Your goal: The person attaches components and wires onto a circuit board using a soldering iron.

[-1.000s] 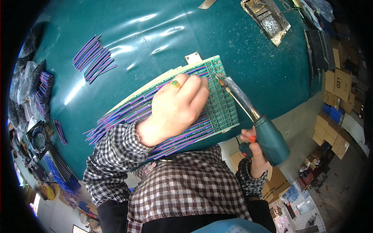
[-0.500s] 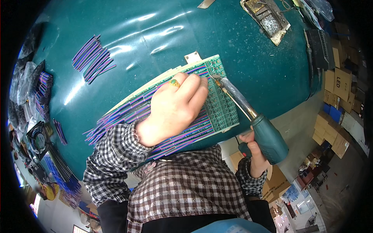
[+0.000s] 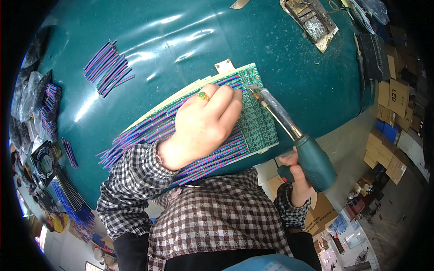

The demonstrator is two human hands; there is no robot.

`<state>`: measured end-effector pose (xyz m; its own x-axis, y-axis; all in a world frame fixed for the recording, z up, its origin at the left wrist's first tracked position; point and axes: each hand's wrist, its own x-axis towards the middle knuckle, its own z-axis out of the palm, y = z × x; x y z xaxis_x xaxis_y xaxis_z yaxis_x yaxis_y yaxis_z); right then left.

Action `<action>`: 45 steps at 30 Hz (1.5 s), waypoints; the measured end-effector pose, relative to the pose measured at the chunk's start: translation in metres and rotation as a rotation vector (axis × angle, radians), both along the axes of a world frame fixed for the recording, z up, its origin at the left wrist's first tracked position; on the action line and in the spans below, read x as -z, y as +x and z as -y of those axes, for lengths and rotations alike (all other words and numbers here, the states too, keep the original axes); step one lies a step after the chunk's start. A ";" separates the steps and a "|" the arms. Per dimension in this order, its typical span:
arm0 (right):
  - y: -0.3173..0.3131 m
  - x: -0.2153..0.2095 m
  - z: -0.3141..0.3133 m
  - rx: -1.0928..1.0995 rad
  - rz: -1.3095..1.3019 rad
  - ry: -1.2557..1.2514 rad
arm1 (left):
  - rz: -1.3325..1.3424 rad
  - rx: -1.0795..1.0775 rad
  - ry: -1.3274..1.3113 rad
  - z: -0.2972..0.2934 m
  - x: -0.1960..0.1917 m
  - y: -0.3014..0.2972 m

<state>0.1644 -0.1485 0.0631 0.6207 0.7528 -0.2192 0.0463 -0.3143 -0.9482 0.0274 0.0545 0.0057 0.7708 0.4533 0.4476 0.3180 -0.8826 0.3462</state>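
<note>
We see the circuit board [image 3: 257, 122] on the table [image 3: 181, 54] with wires [image 3: 149, 131] across it (a loose wire bundle [image 3: 107, 67] lies far left), a tray [image 3: 311, 22] behind.

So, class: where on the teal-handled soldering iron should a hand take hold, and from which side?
Grip the thick teal handle of the soldering iron, from its rear, the person's side, as the right hand does. The bare metal shaft points its tip at the green circuit board.

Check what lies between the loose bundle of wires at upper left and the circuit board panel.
In the head view, only bare teal tabletop separates the loose wire bundle from the circuit board panel; nothing else lies on that stretch.
</note>
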 end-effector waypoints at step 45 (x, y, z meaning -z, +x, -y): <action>-0.002 -0.004 -0.002 0.007 -0.005 0.007 | -0.028 0.005 0.011 0.000 -0.001 0.000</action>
<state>0.1621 -0.1469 0.0670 0.6247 0.7502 -0.2166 0.0400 -0.3077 -0.9506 0.0269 0.0542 0.0070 0.7853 0.4449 0.4305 0.3236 -0.8878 0.3272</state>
